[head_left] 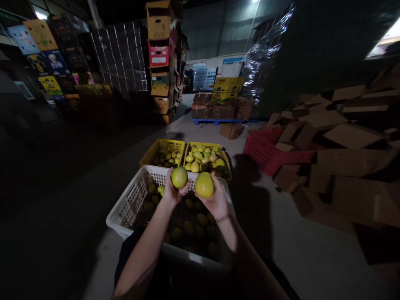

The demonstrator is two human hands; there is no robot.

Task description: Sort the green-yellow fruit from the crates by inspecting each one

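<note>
My left hand (171,192) is closed around a round greenish lemon (179,178), held up over the white crate. Beside it, my right hand (217,202) grips a larger yellow lemon (204,185). The two fruits are close together but apart. Below both hands stands a white slatted plastic crate (120,208) with several green and yellow lemons (188,228) lying in its shadowed bottom. My forearms hide part of its inside. Just behind it, a yellow crate (223,152) is heaped with yellow lemons (197,155), and another yellow crate (150,152) on the left holds fewer.
To the right, a red crate (265,152) lies among a big pile of flattened cardboard boxes (350,166). Stacked cartons (159,54) rise at the back. A blue pallet (218,122) carries boxes, with a small carton (231,131) before it. The concrete floor is dim.
</note>
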